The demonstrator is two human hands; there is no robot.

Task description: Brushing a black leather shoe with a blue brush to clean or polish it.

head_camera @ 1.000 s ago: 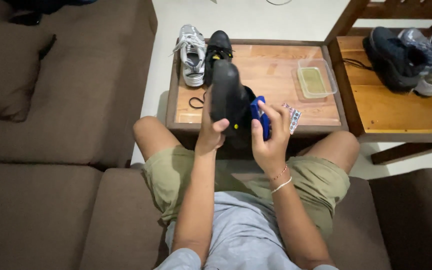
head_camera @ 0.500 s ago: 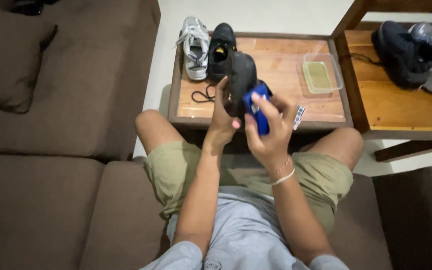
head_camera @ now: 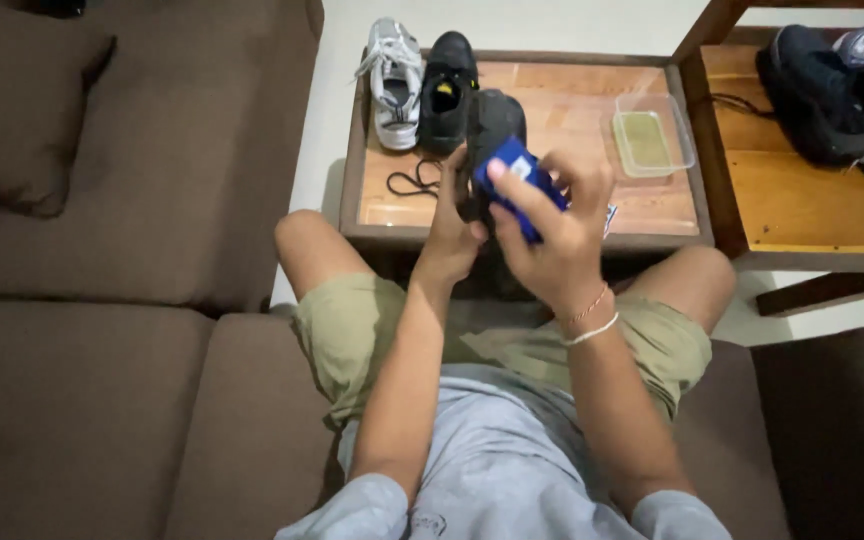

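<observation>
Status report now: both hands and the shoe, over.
Left hand grips black shoe above table. Right hand holds blue item against it. Nothing blocks them.

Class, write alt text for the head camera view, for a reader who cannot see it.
A person seated on a brown sofa holds a black shoe in the left hand and a small blue object in the right hand, above a low wooden table. On the table lie a grey sneaker, another black shoe, a loose lace and a clear lidded container.
</observation>
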